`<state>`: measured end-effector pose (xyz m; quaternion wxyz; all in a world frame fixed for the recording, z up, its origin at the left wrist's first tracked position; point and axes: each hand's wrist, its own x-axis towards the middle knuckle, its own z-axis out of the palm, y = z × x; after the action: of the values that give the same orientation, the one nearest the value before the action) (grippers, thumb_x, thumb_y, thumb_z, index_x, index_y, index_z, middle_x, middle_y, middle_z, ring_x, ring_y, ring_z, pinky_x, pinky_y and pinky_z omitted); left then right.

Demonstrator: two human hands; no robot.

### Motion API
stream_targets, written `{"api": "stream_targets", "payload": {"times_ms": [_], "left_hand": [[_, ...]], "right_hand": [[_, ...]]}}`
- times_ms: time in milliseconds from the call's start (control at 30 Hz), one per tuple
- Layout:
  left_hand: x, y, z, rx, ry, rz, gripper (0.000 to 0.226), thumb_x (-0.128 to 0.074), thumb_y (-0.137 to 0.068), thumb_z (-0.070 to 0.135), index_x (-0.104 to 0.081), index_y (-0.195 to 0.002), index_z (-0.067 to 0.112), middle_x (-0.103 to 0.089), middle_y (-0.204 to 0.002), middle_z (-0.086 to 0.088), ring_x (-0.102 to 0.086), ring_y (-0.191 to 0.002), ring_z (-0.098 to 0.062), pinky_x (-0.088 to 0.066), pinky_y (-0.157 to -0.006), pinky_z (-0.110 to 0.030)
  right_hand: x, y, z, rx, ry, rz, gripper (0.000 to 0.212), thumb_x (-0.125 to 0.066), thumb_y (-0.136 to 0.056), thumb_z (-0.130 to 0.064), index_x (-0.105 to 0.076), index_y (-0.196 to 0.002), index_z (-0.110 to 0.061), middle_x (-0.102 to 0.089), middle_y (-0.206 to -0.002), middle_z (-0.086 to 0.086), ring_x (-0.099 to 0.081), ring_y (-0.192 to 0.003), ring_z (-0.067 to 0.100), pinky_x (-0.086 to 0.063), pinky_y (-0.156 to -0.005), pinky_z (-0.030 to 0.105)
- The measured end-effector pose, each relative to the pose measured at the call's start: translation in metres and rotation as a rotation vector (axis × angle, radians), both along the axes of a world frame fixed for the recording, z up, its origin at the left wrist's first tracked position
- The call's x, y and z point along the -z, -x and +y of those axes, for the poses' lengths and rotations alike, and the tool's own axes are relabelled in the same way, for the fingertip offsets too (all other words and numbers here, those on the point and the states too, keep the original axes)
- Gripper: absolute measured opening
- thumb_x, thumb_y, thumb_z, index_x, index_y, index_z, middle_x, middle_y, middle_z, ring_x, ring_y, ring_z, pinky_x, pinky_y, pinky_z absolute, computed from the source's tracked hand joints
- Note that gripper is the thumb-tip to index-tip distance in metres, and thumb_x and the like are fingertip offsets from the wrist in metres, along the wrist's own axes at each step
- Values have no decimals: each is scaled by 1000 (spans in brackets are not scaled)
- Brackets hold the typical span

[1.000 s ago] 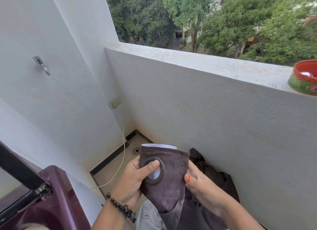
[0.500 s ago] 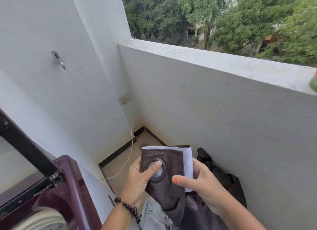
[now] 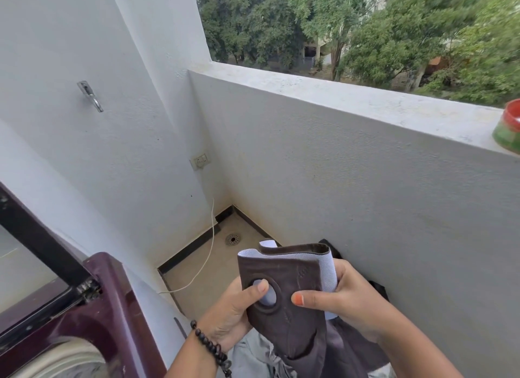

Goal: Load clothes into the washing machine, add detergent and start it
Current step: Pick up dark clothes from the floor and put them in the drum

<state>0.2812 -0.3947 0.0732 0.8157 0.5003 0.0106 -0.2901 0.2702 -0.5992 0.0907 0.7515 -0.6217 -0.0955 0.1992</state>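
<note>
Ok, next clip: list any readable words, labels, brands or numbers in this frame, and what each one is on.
None can be read.
The red and green container on the ledge may carry print, but it is blurred and cut off by the frame edge.
The brown curtain in both hands, the washing machine and the wall socket show no text.

One view only, head cam, wide-angle, so nothing to overlap w/ a 2nd view. It looks fwd and down from the person's eye level into a balcony corner. Both hands sit close under the lens at bottom centre: left hand (image 3: 233,313), right hand (image 3: 346,301), holding a folded brown cloth (image 3: 284,293) between them. The washing machine (image 3: 92,315) is cut off at the bottom-left edge, very near. The parapet wall (image 3: 337,163) runs across the right, mid-range. Trees (image 3: 365,25) fill the top, far off. Straight lines bow toward the edges.
</note>
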Motion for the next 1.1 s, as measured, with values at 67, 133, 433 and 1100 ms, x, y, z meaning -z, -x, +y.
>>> {"api": "stream_targets", "payload": {"times_ms": [67, 133, 433, 1100], "left_hand": [[-1, 1, 1, -68, -44, -27, 73, -99, -38, 40, -78, -103, 15, -70, -117, -18, -70, -104, -27, -58, -81, -33], [-1, 1, 3, -154, -90, -59, 73, -100, -33, 39, -79, -97, 11, -71, -111, -21, -71, -96, -28, -59, -77, -34], [-26, 10, 27, 72, -11, -267, 54, -97, -50, 17, -76, -99, 6, -75, -97, -15, -72, -89, -23, -57, -76, -32], [-36, -5, 76, 264, -5, -404, 67, -80, -71, -3, -57, -133, 7, -63, -132, -8, -58, -120, -23, -50, -95, -32]], "right_hand": [[4, 3, 5, 57, 44, -39, 42, -73, -82, 1, -68, -120, -16, -72, -115, 13, -67, -110, 30, -56, -91, 41], [9, 5, 9, 204, 163, -133, 56, -84, -76, -16, -62, -125, -31, -66, -125, 2, -64, -116, 22, -53, -97, 44], [12, 17, 9, 11, 187, -18, 154, -96, -41, -48, 29, -132, -56, -36, -145, -36, -41, -119, -26, -41, -89, 3], [-30, 25, 68, -103, 6, -199, 72, -65, -75, 19, -58, -132, -24, -64, -130, 1, -59, -121, 16, -48, -95, 29]]}}
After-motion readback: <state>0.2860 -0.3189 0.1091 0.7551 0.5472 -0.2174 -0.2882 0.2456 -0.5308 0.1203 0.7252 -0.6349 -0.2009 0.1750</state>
